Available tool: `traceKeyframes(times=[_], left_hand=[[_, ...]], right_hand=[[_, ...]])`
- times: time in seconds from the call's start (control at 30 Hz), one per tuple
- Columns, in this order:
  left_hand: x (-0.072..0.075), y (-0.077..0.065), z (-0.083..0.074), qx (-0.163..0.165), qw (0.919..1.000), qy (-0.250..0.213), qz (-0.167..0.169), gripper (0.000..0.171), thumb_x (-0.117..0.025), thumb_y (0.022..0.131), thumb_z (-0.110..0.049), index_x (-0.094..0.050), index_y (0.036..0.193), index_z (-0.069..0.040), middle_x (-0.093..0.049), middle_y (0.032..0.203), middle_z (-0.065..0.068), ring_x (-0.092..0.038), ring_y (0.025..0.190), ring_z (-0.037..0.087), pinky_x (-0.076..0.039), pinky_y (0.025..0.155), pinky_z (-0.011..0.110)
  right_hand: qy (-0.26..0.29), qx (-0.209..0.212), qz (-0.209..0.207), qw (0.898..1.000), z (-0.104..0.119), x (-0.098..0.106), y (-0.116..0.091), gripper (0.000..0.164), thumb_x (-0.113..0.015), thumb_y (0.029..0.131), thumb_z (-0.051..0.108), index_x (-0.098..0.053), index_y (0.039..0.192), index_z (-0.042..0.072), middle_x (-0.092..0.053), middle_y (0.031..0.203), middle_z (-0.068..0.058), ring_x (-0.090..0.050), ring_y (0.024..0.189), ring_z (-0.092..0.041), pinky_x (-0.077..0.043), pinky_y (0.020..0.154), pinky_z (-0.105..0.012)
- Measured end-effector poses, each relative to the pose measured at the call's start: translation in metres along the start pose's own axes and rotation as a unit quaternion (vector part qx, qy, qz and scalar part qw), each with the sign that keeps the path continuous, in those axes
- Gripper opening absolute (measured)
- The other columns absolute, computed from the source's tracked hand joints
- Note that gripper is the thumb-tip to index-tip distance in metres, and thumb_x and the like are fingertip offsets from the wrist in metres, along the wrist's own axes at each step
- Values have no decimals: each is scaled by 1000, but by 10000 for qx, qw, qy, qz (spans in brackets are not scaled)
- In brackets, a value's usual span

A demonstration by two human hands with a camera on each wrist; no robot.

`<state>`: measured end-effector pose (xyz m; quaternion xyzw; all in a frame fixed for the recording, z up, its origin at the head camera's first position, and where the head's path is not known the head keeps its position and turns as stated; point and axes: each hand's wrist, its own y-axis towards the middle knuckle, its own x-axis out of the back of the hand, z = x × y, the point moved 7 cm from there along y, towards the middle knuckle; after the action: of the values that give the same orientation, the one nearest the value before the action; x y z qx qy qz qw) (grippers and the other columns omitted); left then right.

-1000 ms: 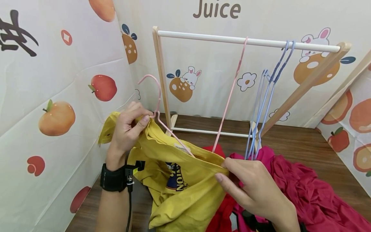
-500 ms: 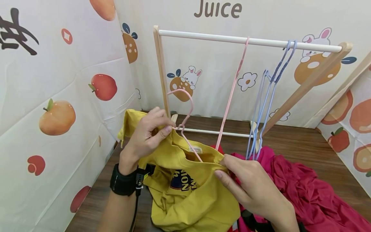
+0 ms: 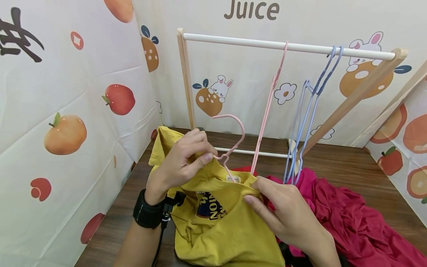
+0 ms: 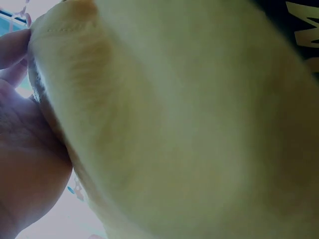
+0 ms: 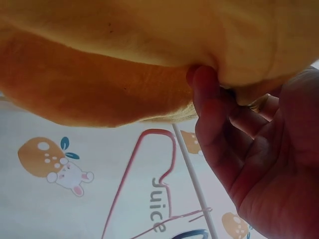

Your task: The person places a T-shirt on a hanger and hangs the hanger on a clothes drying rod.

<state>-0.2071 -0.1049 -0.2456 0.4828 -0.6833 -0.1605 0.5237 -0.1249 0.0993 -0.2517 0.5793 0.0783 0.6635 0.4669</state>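
Observation:
A yellow T-shirt [image 3: 230,226] with a dark printed front hangs bunched between both hands. Its neck opening faces up, with a white label inside. A pink clothes hanger [image 3: 241,129] rises from that opening, hook curving left; its lower part is hidden inside the shirt. Thumb and fingers of my left hand [image 3: 183,159] pinch the left side of the collar together with the hanger just below its hook. At the collar's right side, my right hand [image 3: 290,211] pinches the hem. Yellow cloth [image 4: 174,124] fills most of the left wrist view.
A small rack with a white rail [image 3: 233,40] stands behind. Pink hanger [image 3: 265,126] and blue hangers [image 3: 308,107] hang from it. A crimson garment [image 3: 360,218] lies crumpled at right on the wooden table [image 3: 103,230]. Printed fabric walls [image 3: 110,59] enclose the space.
My left hand has moved right and slightly down, bringing the hanger and collar side toward my right hand. The neck opening has narrowed. My right hand has stayed nearly in place.

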Motion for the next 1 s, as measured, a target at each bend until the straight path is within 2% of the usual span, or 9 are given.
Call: traceKeyframes(times=[0.2, 0.37, 0.47, 0.67, 0.83, 1.0], left_hand=[[-1, 1, -2, -5, 9999, 116, -79, 21, -56, 102, -20, -75, 92, -17, -49, 76, -7, -38, 79, 10, -31, 76, 29], [0, 2, -3, -36, 9997, 102, -210, 28, -53, 106, -30, -74, 91, -18, -47, 75, -7, -38, 79, 10, -30, 76, 29], [1, 2, -2, -34, 9996, 91, -262, 31, -51, 106, -33, -74, 91, -18, -48, 76, -7, -38, 79, 10, -30, 76, 29], [5, 0, 5, 76, 9992, 129, -378, 30, -51, 106, -32, -73, 91, -17, -50, 77, -7, -39, 79, 11, -30, 74, 29], [13, -4, 12, 160, 9980, 193, -577, 29, -52, 105, -32, -72, 91, -17, -54, 77, -7, -39, 77, 11, -30, 72, 29], [22, -5, 18, 221, 9966, 244, -751, 28, -53, 103, -31, -73, 89, -16, -59, 78, -7, -40, 78, 11, -30, 72, 29]], right_hand=[[56, 181, 56, 9998, 3, -7, 1, 21, -54, 106, 33, -59, 95, 16, -51, 75, 15, -41, 64, 7, -38, 59, -6], [28, 167, 135, 9998, 4, -11, 2, 25, -49, 106, 36, -59, 100, 14, -53, 79, 13, -43, 66, 5, -38, 60, -6], [-4, 40, 117, 9999, 2, -12, 2, 26, -48, 107, 36, -56, 103, 11, -52, 79, 13, -39, 63, 5, -35, 57, -6], [-88, -112, 9, 9999, 2, -11, 0, 31, -43, 107, 36, -47, 112, 6, -39, 66, 12, -28, 58, 9, -28, 51, -4], [-3, -189, -2, 9998, 3, -9, 0, 34, -43, 107, 36, -47, 124, 6, -39, 63, 13, -25, 58, 10, -26, 50, -4], [221, -210, -6, 9995, 4, -7, 0, 37, -45, 107, 35, -45, 126, 4, -42, 64, 12, -27, 58, 11, -28, 50, -3]])
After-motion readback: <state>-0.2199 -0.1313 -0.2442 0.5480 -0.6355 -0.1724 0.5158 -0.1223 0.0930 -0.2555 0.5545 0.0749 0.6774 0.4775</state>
